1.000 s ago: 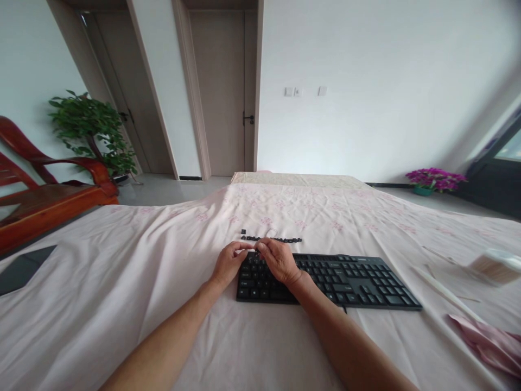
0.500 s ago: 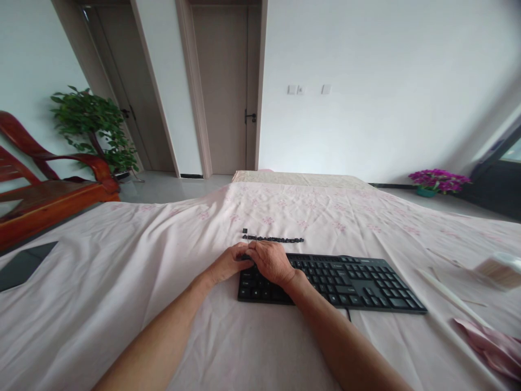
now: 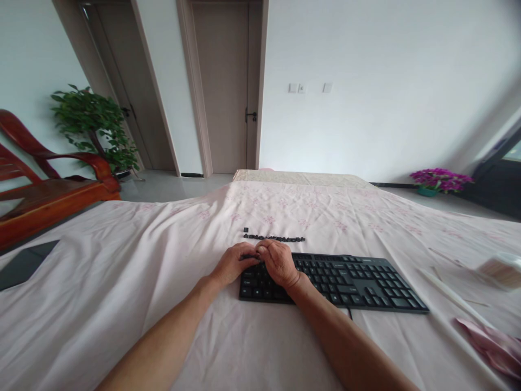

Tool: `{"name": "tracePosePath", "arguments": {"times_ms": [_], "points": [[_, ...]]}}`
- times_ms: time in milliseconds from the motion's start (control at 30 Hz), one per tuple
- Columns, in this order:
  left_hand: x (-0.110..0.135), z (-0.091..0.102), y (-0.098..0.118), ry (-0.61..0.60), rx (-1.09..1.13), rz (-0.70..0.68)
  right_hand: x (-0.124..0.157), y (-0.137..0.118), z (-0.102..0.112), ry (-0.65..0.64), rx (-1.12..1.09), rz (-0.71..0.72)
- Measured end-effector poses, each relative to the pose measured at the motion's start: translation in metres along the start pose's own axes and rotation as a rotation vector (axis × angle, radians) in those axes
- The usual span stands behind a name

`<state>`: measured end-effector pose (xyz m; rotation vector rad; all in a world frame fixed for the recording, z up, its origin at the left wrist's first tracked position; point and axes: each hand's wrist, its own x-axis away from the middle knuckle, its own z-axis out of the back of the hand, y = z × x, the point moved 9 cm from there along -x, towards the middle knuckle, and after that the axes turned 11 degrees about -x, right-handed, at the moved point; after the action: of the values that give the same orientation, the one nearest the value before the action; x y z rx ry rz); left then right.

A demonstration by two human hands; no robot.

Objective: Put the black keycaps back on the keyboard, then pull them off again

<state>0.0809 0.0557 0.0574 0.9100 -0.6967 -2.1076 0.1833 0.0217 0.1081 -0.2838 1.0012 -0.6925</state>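
A black keyboard (image 3: 350,276) lies on a pink sheet-covered table (image 3: 122,271). My left hand (image 3: 234,263) rests at the keyboard's far left corner with fingers curled down onto it. My right hand (image 3: 279,262) lies over the left part of the keys, fingers bent and pinched together near the left hand's fingertips. What the fingertips grip is hidden. Just beyond the hands, a row of several loose black keycaps (image 3: 273,238) lies on the sheet.
A white box (image 3: 501,270), thin white sticks (image 3: 448,293) and a pink cloth (image 3: 488,339) lie at the right. A dark flat object (image 3: 24,262) is at the left edge. A wooden chair (image 3: 49,184), plant (image 3: 95,122) and doors stand beyond.
Both hands stayed at the keyboard's left end. The fingertips dipped down onto the keys half a second ago and are now raised slightly and pinched together again.
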Motion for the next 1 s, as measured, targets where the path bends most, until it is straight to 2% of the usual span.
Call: {"name": "tracePosePath", "arguments": {"times_ms": [333, 533, 733, 1000], "points": [[0.003, 0.005, -0.014, 0.078, -0.084, 0.161, -0.001, -0.002, -0.003, -0.051, 0.007, 0.001], [0.002, 0.011, -0.007, 0.109, -0.098, 0.135, -0.002, -0.004, 0.002, 0.0, -0.012, -0.009], [0.001, 0.01, -0.018, 0.092, -0.073, 0.185, -0.002, -0.004, -0.001, -0.025, 0.014, -0.011], [-0.002, 0.003, -0.028, 0.025, 0.023, 0.216, -0.002, -0.007, 0.008, 0.06, 0.028, -0.012]]}}
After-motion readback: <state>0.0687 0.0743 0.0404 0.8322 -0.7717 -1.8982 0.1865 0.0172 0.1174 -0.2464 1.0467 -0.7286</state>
